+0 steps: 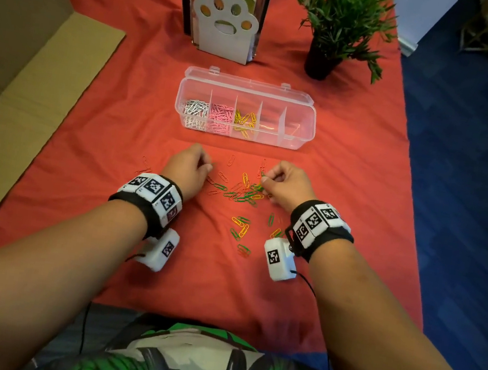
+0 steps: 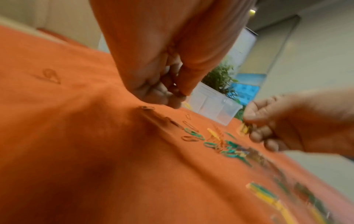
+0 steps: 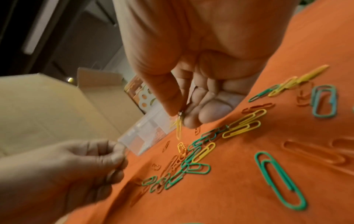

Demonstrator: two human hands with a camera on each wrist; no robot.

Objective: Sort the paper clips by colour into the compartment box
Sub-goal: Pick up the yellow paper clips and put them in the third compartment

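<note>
The clear compartment box point(image 1: 298, 120) stands open on the red cloth, with white clips point(image 1: 195, 109) in its leftmost compartment, pink clips point(image 1: 221, 115) in the second and yellow clips point(image 1: 244, 120) in the third. Green, yellow and orange loose clips point(image 1: 243, 194) lie between my hands. My right hand point(image 1: 264, 179) pinches yellow clips point(image 3: 179, 128) between thumb and fingers just above the pile. My left hand point(image 1: 207, 165) is curled with its fingertips together just above the cloth, beside an orange clip point(image 2: 147, 107). No clip shows in its fingers.
A white paw-shaped bookend point(image 1: 226, 25) with books and a potted plant point(image 1: 340, 26) stand behind the box. Flat cardboard point(image 1: 30, 92) covers the left side. More clips point(image 1: 241, 228) lie near my right wrist. The cloth's right edge point(image 1: 407, 176) drops to blue floor.
</note>
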